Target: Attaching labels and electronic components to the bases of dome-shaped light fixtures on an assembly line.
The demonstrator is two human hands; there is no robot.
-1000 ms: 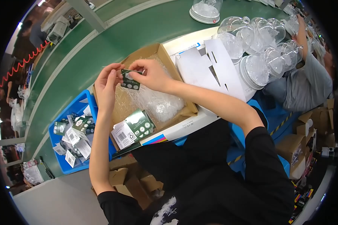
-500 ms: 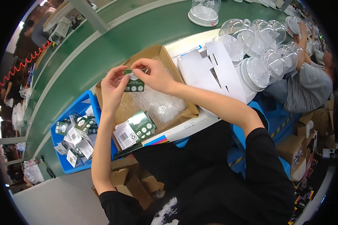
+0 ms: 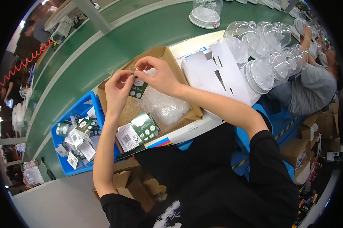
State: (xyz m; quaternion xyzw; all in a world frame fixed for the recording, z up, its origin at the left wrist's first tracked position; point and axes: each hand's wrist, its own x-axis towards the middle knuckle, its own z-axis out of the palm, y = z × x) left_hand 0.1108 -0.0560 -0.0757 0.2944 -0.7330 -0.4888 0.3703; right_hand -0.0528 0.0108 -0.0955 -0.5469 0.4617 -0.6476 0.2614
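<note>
The left hand (image 3: pixel 118 92) and right hand (image 3: pixel 159 76) are meeting at the upper edge of a green card (image 3: pixel 138 91), their fingers pinching it between the tips. The card is hanging over an open cardboard box (image 3: pixel 197 114), where clear plastic strands (image 3: pixel 169 108) are lying behind other cards (image 3: pixel 139 131). Leftward, a blue bin (image 3: pixel 99 104) is holding paper tags (image 3: pixel 80 137). Farther right, clear domes (image 3: pixel 238 47) are clustering beside a white sheet (image 3: pixel 230 72).

The bench (image 3: pixel 141 36) is looked down on from the person's head. The left hand (image 3: pixel 119 87) and right hand (image 3: pixel 157 74) are seen close up, near the middle. Straight edges are bent near the round, dark rim.
</note>
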